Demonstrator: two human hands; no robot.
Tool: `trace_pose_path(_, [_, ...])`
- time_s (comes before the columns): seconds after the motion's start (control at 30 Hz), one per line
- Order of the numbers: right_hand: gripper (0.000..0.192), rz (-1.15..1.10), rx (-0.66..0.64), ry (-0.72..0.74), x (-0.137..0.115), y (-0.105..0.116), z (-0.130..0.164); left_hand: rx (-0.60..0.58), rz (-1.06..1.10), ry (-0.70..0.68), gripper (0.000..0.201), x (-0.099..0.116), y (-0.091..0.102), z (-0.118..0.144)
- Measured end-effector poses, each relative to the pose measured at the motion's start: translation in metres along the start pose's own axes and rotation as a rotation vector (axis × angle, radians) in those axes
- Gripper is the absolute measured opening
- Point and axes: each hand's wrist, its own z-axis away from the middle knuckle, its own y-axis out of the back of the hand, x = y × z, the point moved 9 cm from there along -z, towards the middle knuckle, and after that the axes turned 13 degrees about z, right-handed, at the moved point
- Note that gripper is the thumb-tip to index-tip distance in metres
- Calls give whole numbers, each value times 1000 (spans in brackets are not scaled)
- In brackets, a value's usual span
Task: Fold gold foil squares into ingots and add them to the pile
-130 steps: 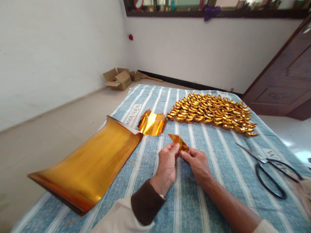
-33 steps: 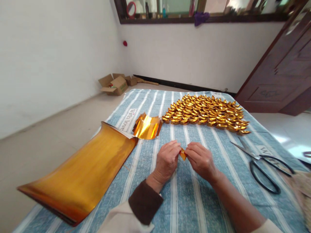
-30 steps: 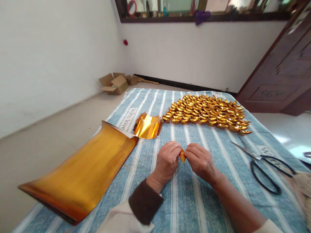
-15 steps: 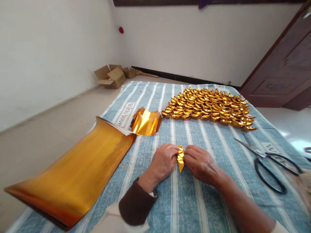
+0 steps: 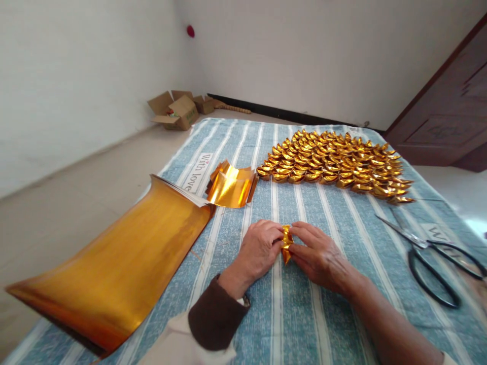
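Left hand (image 5: 258, 249) and right hand (image 5: 317, 253) pinch the small gold foil piece (image 5: 286, 243) between fingertips over the striped cloth (image 5: 304, 314); best keep creases tight, edges aligned.

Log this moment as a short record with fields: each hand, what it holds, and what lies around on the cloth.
left hand: pinches the small gold foil piece from its left
right hand: pinches the same piece from its right
surface: blue striped cloth
far side: rows of folded gold ingots
left of hands: stack of large gold sheets, its far edge curling up
by the stack: small cut gold squares
right: black-handled scissors, lying open
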Motion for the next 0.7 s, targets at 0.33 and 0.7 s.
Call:
trace_pose_path(0.33, [17,-136,81,-234,20,-12,6,-26,59,4,20,0,1,-3])
trace_pose_path(0.7, [20,-164,123,-389,27,-22,7,44,78,37,22,-7,6,-2])
